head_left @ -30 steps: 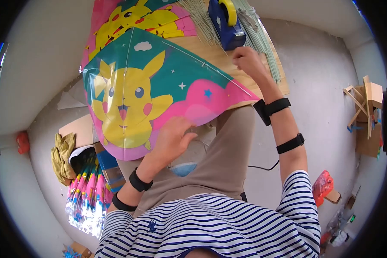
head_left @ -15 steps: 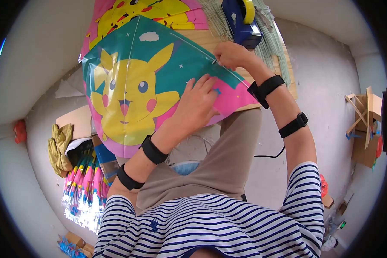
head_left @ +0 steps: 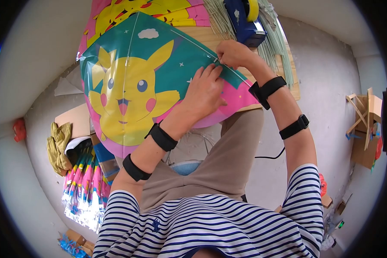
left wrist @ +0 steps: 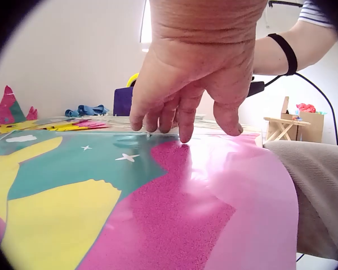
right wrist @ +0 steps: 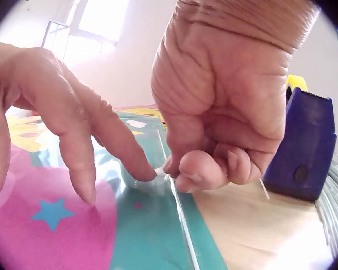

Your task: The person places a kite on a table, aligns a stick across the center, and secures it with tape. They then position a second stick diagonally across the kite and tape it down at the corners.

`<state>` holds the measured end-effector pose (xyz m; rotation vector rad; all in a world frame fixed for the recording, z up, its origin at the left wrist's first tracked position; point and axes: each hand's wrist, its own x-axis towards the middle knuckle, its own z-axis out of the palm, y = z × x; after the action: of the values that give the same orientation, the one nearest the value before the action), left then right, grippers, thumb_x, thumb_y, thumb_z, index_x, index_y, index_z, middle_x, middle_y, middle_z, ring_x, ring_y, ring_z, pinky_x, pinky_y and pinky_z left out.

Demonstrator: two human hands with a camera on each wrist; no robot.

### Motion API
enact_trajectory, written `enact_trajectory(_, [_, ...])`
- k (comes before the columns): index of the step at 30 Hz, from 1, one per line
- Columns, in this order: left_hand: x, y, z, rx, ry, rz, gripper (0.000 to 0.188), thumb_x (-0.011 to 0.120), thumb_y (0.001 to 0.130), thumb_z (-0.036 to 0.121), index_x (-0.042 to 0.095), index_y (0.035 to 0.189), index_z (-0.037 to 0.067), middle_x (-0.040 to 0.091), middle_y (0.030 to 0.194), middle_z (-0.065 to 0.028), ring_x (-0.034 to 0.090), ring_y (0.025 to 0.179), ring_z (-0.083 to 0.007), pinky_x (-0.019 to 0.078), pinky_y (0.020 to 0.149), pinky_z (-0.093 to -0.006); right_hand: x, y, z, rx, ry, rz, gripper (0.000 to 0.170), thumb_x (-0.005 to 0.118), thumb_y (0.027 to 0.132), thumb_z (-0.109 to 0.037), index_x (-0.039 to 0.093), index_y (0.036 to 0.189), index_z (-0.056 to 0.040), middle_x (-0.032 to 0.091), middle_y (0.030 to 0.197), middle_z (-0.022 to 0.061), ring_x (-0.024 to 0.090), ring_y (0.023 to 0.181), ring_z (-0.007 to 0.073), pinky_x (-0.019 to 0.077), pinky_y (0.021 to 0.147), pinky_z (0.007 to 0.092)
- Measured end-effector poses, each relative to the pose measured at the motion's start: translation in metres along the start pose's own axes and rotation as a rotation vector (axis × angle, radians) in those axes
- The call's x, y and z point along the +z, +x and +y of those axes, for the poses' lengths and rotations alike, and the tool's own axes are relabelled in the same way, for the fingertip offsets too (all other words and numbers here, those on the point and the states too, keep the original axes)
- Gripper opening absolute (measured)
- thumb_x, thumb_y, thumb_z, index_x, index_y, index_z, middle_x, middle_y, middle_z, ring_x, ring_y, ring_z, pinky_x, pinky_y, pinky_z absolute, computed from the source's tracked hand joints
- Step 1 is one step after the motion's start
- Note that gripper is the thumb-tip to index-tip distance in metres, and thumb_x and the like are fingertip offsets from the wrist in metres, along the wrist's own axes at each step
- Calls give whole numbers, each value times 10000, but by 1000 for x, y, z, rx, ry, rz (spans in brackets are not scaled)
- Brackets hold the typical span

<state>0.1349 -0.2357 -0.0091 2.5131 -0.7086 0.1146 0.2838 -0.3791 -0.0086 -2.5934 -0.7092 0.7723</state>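
A kite sheet [head_left: 124,86] printed with a yellow cartoon figure lies on the wooden table, with a thin white rod [head_left: 193,43] along its upper right edge. My left hand [head_left: 204,92] rests on the sheet with fingers spread, its fingertips [right wrist: 149,171] touching it beside the rod. My right hand [head_left: 235,55] is at the rod; in the right wrist view its thumb and finger pinch a small white piece [right wrist: 162,170] there, the other fingers curled in. How that piece is fixed to the rod is hidden.
A blue tape dispenser [head_left: 247,30] with yellow tape stands beyond my right hand. Bundled pale sticks [head_left: 279,53] lie around it. More printed sheets [head_left: 193,15] lie at the table's far side. Packed kites [head_left: 86,185] and a cardboard box [head_left: 75,118] are at the lower left.
My left hand has moved from the sheet's lower edge up and right, beside the rod. My right hand has come from near the dispenser down and left onto the rod.
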Motion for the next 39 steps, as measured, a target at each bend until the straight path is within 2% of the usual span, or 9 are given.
enact_trajectory(6, [2,5,-2,-46,0,-48,595,861,608,275,630,1056,-41,550,1310,-196,484,1277,-352,372,1076,-504,3,3,2,-24,-89,41,62,673,743,-55,673,756,5,665,679,176,676,536,299,536,513,380])
enact_trajectory(9, [-2,5,3,-71,20,-83,620,867,597,286,622,1075,-23,552,1308,-188,486,1275,-343,370,1073,-531,-7,-6,-12,97,-123,-4,184,584,709,-26,698,841,32,692,710,202,715,692,326,558,664,417])
enact_trajectory(12, [-5,6,5,-88,34,-112,640,871,592,291,615,1098,-6,547,1318,-180,481,1281,-338,366,1062,-568,-16,-10,-15,173,9,-85,167,612,745,-72,688,833,48,697,734,206,714,646,308,565,640,400])
enact_trajectory(15, [-4,5,7,-100,54,-121,648,873,591,293,614,1111,6,542,1326,-172,477,1286,-333,360,1054,-596,-15,-16,-16,207,129,4,180,629,779,-120,685,825,44,693,723,203,713,608,288,568,619,392])
enact_trajectory(18, [-1,5,8,-103,85,-103,648,874,590,300,616,1110,12,541,1324,-167,476,1287,-327,356,1048,-609,-6,-32,-20,254,179,340,171,633,772,-128,696,846,12,697,731,187,709,648,329,565,647,423])
enact_trajectory(21, [2,4,8,-107,98,-94,645,873,590,302,618,1107,13,538,1326,-163,473,1290,-321,356,1040,-615,-5,-37,-7,141,114,623,159,633,749,-121,713,856,-34,700,776,183,698,742,369,558,700,446])
enact_trajectory(27, [4,3,9,-114,108,-88,669,874,586,289,603,1131,12,534,1320,-147,462,1300,-313,356,1025,-629,28,-53,-15,67,164,659,114,635,731,-110,717,782,-51,686,814,202,673,838,391,538,742,460])
enact_trajectory(33, [4,3,9,-113,103,-72,710,877,585,270,574,1176,18,539,1308,-138,463,1300,-310,357,1024,-641,47,-28,-11,75,121,644,102,628,713,-86,707,747,-32,679,792,214,670,802,401,534,710,473])
enact_trajectory(39, [2,4,10,-120,92,-79,720,877,591,278,565,1188,23,531,1332,-141,451,1321,-312,351,1029,-652,50,-11,-1,2,-74,641,103,627,682,-67,695,720,-1,668,766,237,666,766,420,539,700,478])
